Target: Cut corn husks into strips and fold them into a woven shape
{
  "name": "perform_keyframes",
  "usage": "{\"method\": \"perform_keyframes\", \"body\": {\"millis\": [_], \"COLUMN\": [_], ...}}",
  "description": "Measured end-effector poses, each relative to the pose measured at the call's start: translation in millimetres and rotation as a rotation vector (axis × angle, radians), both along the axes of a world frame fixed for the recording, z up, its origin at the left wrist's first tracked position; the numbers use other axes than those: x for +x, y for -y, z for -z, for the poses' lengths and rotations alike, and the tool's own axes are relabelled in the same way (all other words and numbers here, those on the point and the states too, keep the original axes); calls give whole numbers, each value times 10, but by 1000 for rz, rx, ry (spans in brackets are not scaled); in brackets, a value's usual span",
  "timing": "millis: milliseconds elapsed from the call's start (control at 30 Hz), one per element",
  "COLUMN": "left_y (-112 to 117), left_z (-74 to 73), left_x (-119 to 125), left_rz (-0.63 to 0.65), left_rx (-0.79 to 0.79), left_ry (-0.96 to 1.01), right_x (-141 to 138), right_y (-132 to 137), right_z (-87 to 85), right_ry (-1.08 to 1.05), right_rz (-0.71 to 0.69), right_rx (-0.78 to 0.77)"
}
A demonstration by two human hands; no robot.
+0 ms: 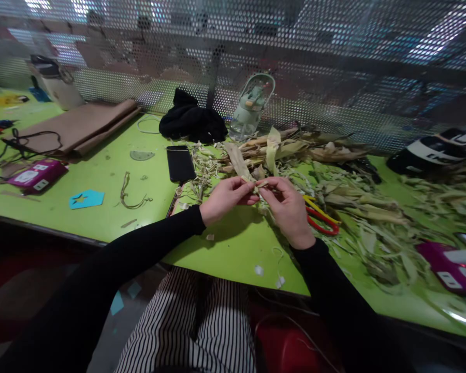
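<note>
My left hand (225, 199) and my right hand (285, 207) meet above the green table (101, 207), both pinching the lower end of a dried corn husk strip (238, 161) that rises up and to the left from my fingers. The fingers of both hands are closed on it. Behind my hands lies a heap of dried husks (295, 147). Scissors with red and yellow handles (321, 217) lie just right of my right hand, partly hidden by it.
A black phone (179, 162), a black cloth (192, 122), a clear bottle (252, 106), folded brown paper (77, 127), a magenta box (37, 175) and a blue star cut-out (86, 198) sit on the table. Husk scraps (373, 228) cover the right side. Perforated metal screen behind.
</note>
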State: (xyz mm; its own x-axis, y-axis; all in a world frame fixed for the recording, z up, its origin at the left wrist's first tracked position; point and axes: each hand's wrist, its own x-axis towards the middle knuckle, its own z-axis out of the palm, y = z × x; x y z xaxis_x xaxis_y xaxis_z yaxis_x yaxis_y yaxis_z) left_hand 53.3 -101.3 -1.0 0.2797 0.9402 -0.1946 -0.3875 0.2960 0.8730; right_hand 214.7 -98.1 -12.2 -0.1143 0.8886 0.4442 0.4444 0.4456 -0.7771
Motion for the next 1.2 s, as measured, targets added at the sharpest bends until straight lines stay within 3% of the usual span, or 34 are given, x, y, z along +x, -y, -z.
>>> {"method": "perform_keyframes", "body": {"millis": [233, 567, 933, 1200], "left_y": [41, -16, 17, -15], "left_z": [-38, 89, -4, 85], "left_x": [-17, -30, -42, -47], "left_rz": [-4, 29, -54, 25], "left_rx": [0, 68, 24, 83], "left_ry": [25, 89, 118, 113], "right_x": [-11, 11, -22, 8], "right_y": [-6, -44, 24, -24], "right_z": [15, 29, -36, 24], "right_ry": [-71, -139, -200, -190], "right_rz": [-34, -77, -32, -13], "right_rx": [-85, -88, -92, -55]}}
